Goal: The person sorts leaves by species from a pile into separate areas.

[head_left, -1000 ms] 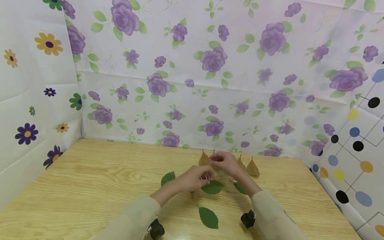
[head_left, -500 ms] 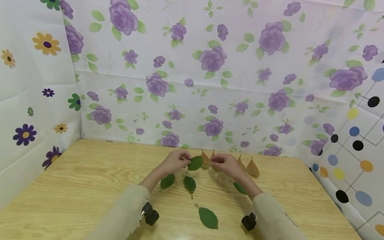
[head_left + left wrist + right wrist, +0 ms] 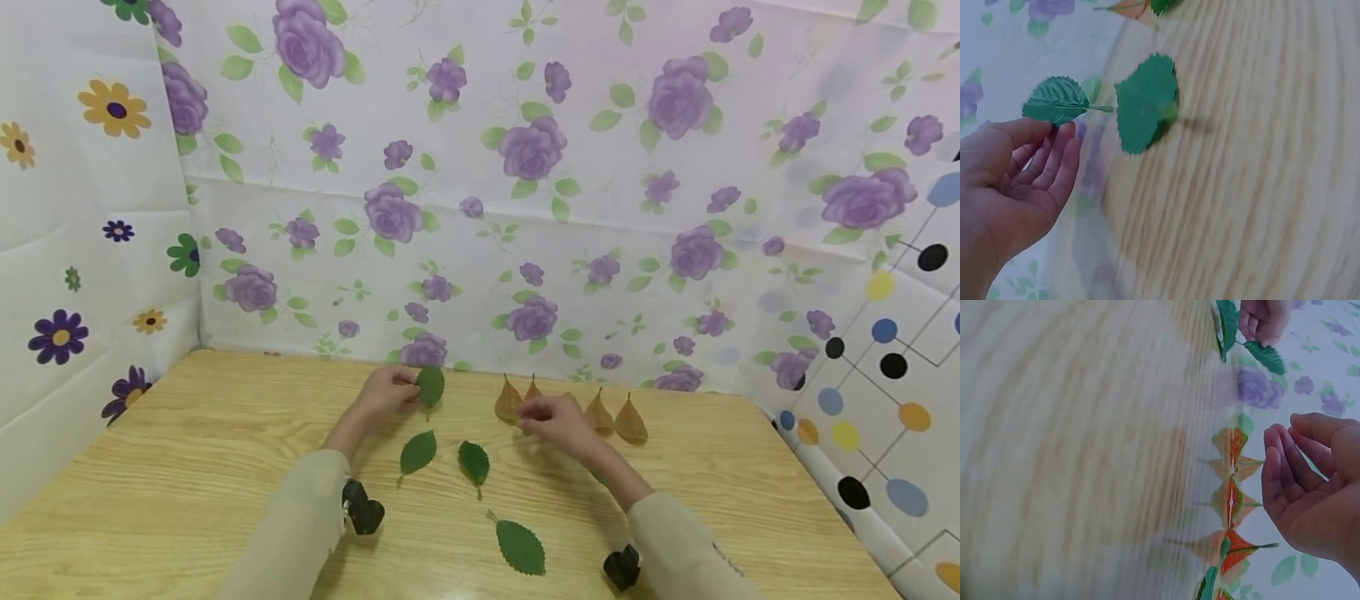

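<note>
At the table's back left, my left hand [image 3: 381,393] pinches a green leaf [image 3: 431,386] with serrated edges, its stem pointing down. In the left wrist view thumb and fingertips grip the edge of that leaf [image 3: 1057,100], and another green leaf lies beyond. My right hand [image 3: 557,423] hovers over the row of orange-brown leaves [image 3: 507,402], fingers loosely bent; the right wrist view shows nothing in its fingers [image 3: 1279,459]. It partly covers the row's middle. Green leaves lie in front: one left of centre [image 3: 417,453], one at centre [image 3: 474,463].
Nearer the front edge lies another green leaf [image 3: 521,547]. One more green leaf [image 3: 597,477] is mostly hidden under my right forearm. The wooden table [image 3: 247,450] ends at a floral cloth [image 3: 465,275] at the back, with patterned cloths at both sides.
My left hand has picked up a green leaf from the middle and carried it leftward to the table's back. The right hand has barely moved, staying by the orange-brown leaves.
</note>
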A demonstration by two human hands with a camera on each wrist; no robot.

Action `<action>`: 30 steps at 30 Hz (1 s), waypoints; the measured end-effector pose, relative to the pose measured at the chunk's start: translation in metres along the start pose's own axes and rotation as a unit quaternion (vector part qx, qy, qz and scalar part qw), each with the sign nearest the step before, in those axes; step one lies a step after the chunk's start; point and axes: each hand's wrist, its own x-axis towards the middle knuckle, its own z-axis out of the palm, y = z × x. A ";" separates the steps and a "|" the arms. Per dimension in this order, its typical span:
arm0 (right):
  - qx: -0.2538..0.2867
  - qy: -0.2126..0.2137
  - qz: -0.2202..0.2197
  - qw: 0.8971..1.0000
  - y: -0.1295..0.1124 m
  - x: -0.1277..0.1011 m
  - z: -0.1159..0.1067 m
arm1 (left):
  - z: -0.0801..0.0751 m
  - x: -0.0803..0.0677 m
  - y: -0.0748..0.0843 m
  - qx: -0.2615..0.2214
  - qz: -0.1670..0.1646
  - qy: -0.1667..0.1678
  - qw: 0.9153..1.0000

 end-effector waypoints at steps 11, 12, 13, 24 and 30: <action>0.011 -0.015 0.013 1.000 -0.006 -0.005 0.008 | -0.018 0.003 -0.013 0.099 -0.020 0.066 0.993; 0.005 -0.013 0.014 1.000 -0.006 -0.004 0.009 | -0.018 0.002 -0.013 0.102 -0.019 0.067 0.992; 0.003 -0.012 0.015 1.000 -0.005 -0.004 0.009 | -0.018 0.002 -0.013 0.106 -0.017 0.067 0.992; 0.009 -0.021 0.015 1.000 -0.005 -0.010 0.010 | -0.022 -0.002 -0.012 0.149 -0.013 0.062 0.987; 0.015 -0.036 0.013 0.999 -0.030 -0.022 0.007 | -0.023 -0.013 -0.009 0.138 -0.010 0.032 0.990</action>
